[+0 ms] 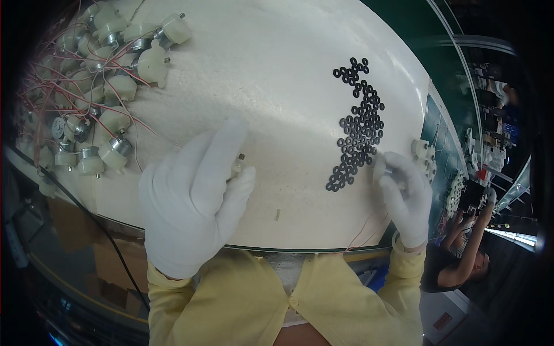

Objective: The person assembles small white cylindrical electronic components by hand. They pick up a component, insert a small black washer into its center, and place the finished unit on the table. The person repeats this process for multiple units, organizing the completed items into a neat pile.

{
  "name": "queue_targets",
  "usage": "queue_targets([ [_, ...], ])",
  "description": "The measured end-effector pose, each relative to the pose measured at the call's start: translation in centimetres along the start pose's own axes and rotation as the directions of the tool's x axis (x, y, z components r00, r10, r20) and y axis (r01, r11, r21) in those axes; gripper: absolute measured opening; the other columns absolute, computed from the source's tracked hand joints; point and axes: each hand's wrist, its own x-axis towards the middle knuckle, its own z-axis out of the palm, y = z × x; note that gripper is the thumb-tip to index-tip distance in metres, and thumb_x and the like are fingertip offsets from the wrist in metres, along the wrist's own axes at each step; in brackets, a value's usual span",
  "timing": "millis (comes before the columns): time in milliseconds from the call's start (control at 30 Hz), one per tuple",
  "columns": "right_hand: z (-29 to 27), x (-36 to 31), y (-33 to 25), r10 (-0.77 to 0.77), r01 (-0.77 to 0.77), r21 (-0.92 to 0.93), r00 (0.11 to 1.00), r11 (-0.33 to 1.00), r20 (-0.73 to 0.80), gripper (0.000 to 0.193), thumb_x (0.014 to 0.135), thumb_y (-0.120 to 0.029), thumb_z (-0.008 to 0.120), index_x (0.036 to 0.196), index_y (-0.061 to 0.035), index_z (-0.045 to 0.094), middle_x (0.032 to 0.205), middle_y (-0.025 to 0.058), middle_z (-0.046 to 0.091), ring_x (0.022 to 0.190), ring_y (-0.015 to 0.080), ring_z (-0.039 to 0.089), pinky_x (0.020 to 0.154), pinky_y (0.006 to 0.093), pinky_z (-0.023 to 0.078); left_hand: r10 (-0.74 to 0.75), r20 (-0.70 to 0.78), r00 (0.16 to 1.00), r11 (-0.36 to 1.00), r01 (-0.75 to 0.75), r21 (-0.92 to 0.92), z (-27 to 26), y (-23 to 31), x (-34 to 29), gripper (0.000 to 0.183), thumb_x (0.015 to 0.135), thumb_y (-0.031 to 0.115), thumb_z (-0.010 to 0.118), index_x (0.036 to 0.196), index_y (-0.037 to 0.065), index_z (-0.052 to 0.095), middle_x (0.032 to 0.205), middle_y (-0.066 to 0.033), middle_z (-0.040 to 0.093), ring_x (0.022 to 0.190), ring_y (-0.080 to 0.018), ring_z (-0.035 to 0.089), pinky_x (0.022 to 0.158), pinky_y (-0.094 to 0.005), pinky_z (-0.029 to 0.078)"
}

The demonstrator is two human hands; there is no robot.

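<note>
My left hand, in a white glove, is closed around a small pale motor unit. Only its tip with a short metal shaft shows between thumb and fingers. My right hand, also gloved, has its fingers curled beside the right edge of a spread of black rings. A bit of grey metal shows in its grip and thin red wires trail below; what it holds is mostly hidden. The rings lie flat in a long, uneven band on the white table.
A heap of cream-and-metal motor units with tangled red and white wires fills the table's left. More pale parts stand beyond my right hand. Cardboard boxes and a black cable are at lower left. Another person works at far right.
</note>
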Motion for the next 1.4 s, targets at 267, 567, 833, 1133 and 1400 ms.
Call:
queue_targets([
  [267, -0.4, 2.7, -1.7, -0.213, 0.214, -0.252, 0.977, 0.944, 0.03, 0.041, 0.077, 0.0, 0.075, 0.116, -0.0072, 0.065, 0.084, 0.0023, 0.07, 0.071, 0.0242, 0.066, 0.068, 0.0351, 0.05, 0.009, -0.002, 1.0, 1.0, -0.009, -0.017, 0.1, -0.2, 0.1, 0.054, 0.082, 0.005, 0.073, 0.135, -0.001, 0.062, 0.113, -0.0135, 0.07, 0.076, -0.0266, 0.059, 0.075, -0.0397, 0.049],
  [567, -0.7, 2.7, -2.0, -0.174, 0.189, -0.28, 0.982, 0.941, 0.079, 0.035, 0.075, -0.009, 0.078, 0.107, -0.0131, 0.068, 0.074, -0.0006, 0.064, 0.067, 0.0235, 0.062, 0.066, 0.0377, 0.043, 0.036, -0.067, 0.997, 0.999, -0.035, 0.021, 0.7, -0.5, 0.0, 0.056, 0.082, 0.017, 0.079, 0.135, 0.008, 0.064, 0.107, -0.0072, 0.069, 0.077, -0.026, 0.061, 0.065, -0.0389, 0.045],
  [833, -2.3, 1.5, -3.0, -0.113, 0.21, -0.399, 0.961, 0.893, 0.254, 0.029, 0.078, -0.017, 0.078, 0.105, -0.0159, 0.068, 0.077, -0.0005, 0.062, 0.071, 0.0229, 0.063, 0.071, 0.038, 0.043, 0.0, -0.046, 0.999, 1.0, -0.002, -0.031, 0.6, -0.3, 0.2, 0.055, 0.083, 0.015, 0.078, 0.135, 0.006, 0.064, 0.099, -0.0072, 0.069, 0.072, -0.0263, 0.059, 0.063, -0.0389, 0.044],
  [1133, -1.9, 1.0, -2.8, -0.064, 0.17, -0.425, 0.966, 0.889, 0.252, 0.028, 0.08, -0.018, 0.076, 0.107, -0.0219, 0.069, 0.076, -0.0022, 0.059, 0.069, 0.0222, 0.06, 0.069, 0.039, 0.042, 0.037, -0.051, 0.998, 0.999, -0.038, -0.015, 0.6, 0.1, 0.5, 0.051, 0.085, 0.008, 0.073, 0.135, 0.0, 0.063, 0.097, -0.0099, 0.069, 0.073, -0.0283, 0.06, 0.066, -0.0398, 0.046],
  [1400, 0.1, -4.9, 0.0, -0.166, 0.134, -0.625, 0.986, 0.769, 0.008, 0.041, 0.075, -0.016, 0.073, 0.113, -0.0299, 0.072, 0.082, -0.0066, 0.056, 0.07, 0.0168, 0.056, 0.066, 0.035, 0.039, 0.038, -0.025, 0.999, 0.999, -0.038, -0.003, 0.6, 0.2, 0.3, 0.048, 0.09, 0.004, 0.069, 0.136, -0.003, 0.061, 0.1, -0.0139, 0.069, 0.079, -0.0278, 0.061, 0.073, -0.0387, 0.049],
])
